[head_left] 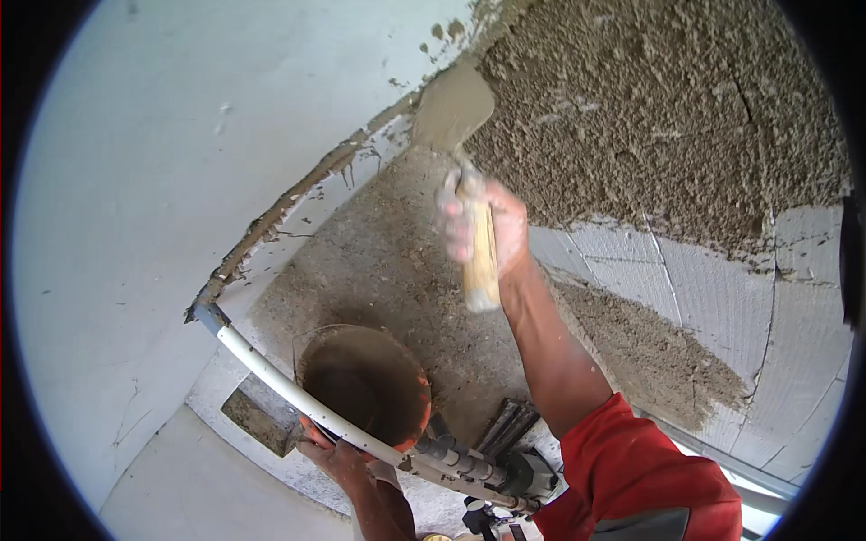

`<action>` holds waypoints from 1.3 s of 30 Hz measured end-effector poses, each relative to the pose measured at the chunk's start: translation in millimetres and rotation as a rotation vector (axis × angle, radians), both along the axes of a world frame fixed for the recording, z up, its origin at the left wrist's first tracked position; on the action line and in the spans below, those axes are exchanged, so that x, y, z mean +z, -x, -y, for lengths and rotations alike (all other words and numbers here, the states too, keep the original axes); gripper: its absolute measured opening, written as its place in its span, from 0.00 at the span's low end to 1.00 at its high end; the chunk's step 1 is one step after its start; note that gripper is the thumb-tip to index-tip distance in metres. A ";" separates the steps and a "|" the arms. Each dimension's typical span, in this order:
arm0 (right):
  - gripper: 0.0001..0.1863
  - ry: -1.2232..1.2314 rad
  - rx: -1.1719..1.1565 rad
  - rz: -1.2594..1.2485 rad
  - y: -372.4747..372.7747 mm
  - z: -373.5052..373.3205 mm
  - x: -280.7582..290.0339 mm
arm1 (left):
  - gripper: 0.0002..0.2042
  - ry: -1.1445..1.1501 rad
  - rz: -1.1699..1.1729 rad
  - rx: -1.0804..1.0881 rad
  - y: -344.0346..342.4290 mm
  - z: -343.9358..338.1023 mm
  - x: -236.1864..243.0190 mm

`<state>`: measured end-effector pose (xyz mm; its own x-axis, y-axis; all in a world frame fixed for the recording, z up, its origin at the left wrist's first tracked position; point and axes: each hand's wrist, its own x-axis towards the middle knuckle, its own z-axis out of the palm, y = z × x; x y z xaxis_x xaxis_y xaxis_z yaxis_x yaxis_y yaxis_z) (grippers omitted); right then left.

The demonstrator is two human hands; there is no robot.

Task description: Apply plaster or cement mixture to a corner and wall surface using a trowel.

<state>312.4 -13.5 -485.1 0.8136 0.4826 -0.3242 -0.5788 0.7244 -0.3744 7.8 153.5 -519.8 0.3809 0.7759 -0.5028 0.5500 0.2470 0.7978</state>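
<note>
The right hand [492, 225] grips a trowel [482, 266] by its pale, worn wooden handle [483, 279], its blade [454, 108] smeared smooth grey-brown beside the rough plaster [640, 117], while the left hand's [343, 463] hold near the bucket [425, 388] is unclear.

The wood-handled metal trowel [482, 257] lies at the left edge of the rough grey-brown mortar layer [649, 117]; the round orange bucket [423, 401] sits nearer and further left, behind the long curved white tube [293, 393]
</note>
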 end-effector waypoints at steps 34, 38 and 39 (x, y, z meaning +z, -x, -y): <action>0.36 1.462 0.077 0.036 2.6 1.1 -232.4 | 0.16 0.014 -0.145 -0.008 -4.8 -13.0 -12.8; 0.33 1.722 -0.029 0.324 29.9 26.6 -205.5 | 0.16 0.066 -0.147 0.031 -5.2 -9.0 -5.6; 0.31 1.757 0.004 0.329 35.4 33.0 -195.5 | 0.16 0.116 -0.166 0.061 -5.2 -7.7 -3.4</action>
